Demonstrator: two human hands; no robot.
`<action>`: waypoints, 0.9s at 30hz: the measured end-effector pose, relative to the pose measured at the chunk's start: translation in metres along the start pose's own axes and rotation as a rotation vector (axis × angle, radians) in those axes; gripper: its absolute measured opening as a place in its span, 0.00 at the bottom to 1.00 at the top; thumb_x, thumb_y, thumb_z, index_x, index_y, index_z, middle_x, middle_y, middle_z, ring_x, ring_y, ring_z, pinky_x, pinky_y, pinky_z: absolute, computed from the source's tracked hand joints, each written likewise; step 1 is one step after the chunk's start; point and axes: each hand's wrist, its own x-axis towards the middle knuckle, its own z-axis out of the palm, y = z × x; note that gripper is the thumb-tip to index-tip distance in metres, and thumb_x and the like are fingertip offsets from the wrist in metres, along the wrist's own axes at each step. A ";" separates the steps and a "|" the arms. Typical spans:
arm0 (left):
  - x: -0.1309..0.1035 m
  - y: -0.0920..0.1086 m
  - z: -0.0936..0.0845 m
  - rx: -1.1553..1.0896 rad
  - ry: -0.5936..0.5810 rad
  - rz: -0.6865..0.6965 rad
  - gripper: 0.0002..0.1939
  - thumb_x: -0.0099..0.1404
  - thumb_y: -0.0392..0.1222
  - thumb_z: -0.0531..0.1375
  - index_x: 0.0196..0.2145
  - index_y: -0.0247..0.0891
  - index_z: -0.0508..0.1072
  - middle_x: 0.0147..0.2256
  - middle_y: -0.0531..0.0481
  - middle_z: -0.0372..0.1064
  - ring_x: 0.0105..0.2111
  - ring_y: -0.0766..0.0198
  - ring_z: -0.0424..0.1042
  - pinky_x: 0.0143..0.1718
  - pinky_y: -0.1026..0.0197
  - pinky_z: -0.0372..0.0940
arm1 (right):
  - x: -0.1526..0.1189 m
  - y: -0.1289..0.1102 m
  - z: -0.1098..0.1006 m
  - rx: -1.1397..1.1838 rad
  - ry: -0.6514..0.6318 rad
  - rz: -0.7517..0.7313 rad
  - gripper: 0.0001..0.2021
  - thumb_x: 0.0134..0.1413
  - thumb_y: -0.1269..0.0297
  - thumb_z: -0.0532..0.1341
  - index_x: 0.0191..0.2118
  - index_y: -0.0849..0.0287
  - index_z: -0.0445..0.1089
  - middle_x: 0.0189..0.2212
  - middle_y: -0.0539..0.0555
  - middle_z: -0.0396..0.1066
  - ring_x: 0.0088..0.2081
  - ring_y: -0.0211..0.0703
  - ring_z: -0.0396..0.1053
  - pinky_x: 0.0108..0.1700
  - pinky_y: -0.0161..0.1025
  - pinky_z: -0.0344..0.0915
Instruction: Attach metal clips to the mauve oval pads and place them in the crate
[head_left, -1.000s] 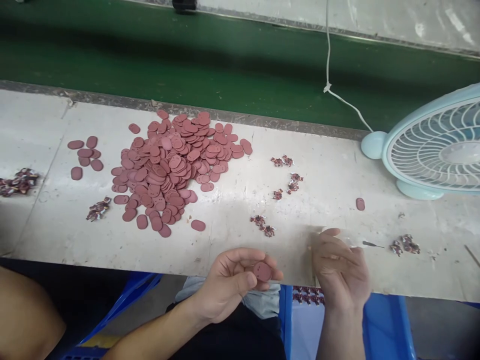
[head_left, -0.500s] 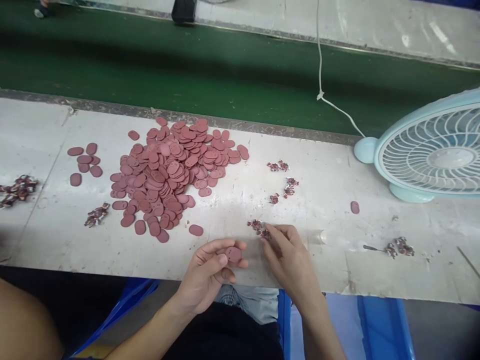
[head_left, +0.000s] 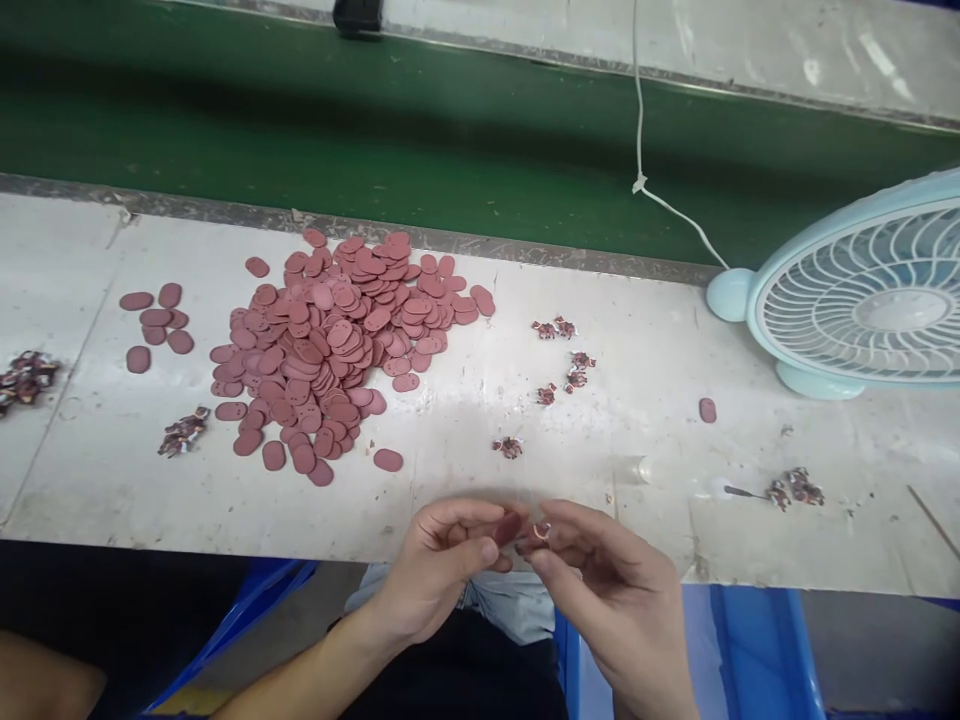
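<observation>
Left hand (head_left: 441,572): pinching a reddish disc (head_left: 508,528) over the near edge of the bench (head_left: 457,430)
Right hand (head_left: 621,592): pinching a small figure (head_left: 539,536) beside it, can't tell if touching
Disc + figure: pairing-up step, I reckon; next probably calls for careful aligning
Disc pile (head_left: 322,345): farther back, left

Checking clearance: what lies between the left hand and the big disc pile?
Head view: one loose reddish-brown oval disc lies on the table between the left hand and the disc pile, touching neither.
</observation>
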 end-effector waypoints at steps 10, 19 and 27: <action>0.002 0.001 0.006 0.015 0.004 0.035 0.11 0.57 0.30 0.72 0.37 0.42 0.82 0.47 0.50 0.82 0.42 0.65 0.80 0.44 0.66 0.73 | 0.001 -0.001 0.008 -0.072 -0.017 -0.005 0.07 0.60 0.68 0.67 0.42 0.48 0.78 0.34 0.49 0.78 0.36 0.40 0.76 0.38 0.35 0.75; 0.000 0.001 0.005 0.145 0.069 0.019 0.04 0.55 0.34 0.73 0.28 0.40 0.83 0.45 0.48 0.82 0.40 0.62 0.80 0.44 0.62 0.73 | 0.004 -0.002 0.004 -0.011 -0.099 0.056 0.04 0.60 0.67 0.68 0.40 0.50 0.77 0.36 0.49 0.77 0.38 0.39 0.75 0.40 0.34 0.73; -0.001 0.002 0.008 0.178 0.036 0.070 0.04 0.59 0.34 0.70 0.29 0.41 0.85 0.46 0.47 0.82 0.45 0.56 0.79 0.48 0.57 0.72 | 0.012 0.004 0.002 0.208 -0.162 0.168 0.04 0.57 0.65 0.70 0.37 0.53 0.76 0.31 0.48 0.75 0.32 0.37 0.72 0.34 0.33 0.70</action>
